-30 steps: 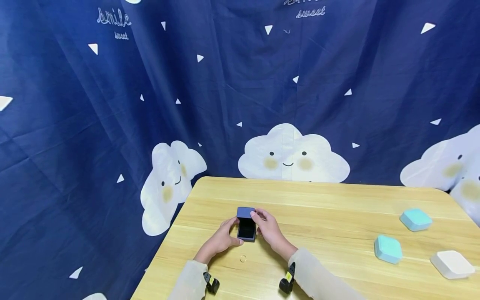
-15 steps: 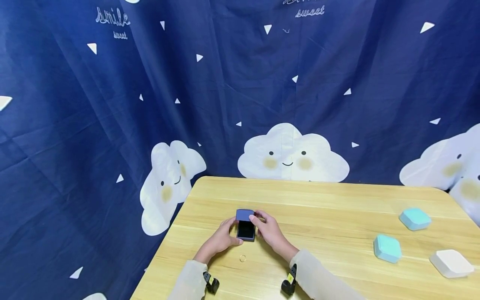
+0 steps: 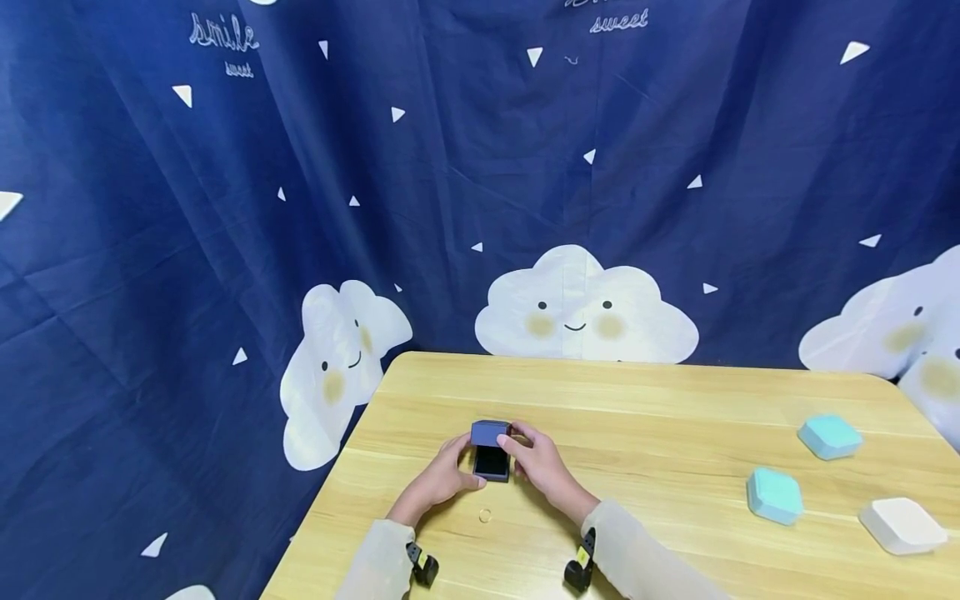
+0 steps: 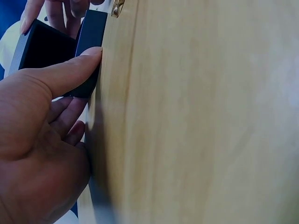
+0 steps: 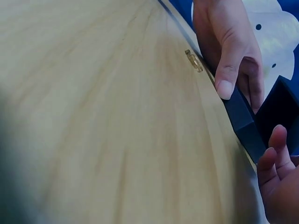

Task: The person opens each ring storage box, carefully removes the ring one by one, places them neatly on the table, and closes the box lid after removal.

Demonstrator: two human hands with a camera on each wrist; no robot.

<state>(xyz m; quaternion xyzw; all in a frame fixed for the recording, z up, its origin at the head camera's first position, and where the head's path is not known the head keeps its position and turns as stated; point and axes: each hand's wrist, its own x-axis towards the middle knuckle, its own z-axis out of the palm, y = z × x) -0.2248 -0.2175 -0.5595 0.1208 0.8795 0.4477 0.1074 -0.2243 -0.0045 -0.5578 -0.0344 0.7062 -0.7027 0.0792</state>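
A small dark blue ring box [image 3: 489,435] stands on the table between the two hands, its lid partly lowered over a black interior. My left hand [image 3: 439,482] grips the box's base, its thumb [image 4: 77,70] pressed along the front side in the left wrist view. My right hand [image 3: 547,471] pinches the lid at its right side, thumb on the front face. On the wood, just in front of the box, lies a thin gold-coloured ring [image 3: 485,516]. The right wrist view also has the ring [image 5: 194,61], near the left thumb; the black box interior [image 5: 275,109] faces the right fingers.
Two turquoise rounded blocks [image 3: 776,496] and a white one [image 3: 904,527] sit on the right part of the wooden table [image 3: 637,417]. A dark blue curtain [image 3: 450,167] with smiling clouds hangs behind and to the left.
The lid has tilted lower toward me over the base, guided by the right thumb. The left hand and the ring have stayed in place.
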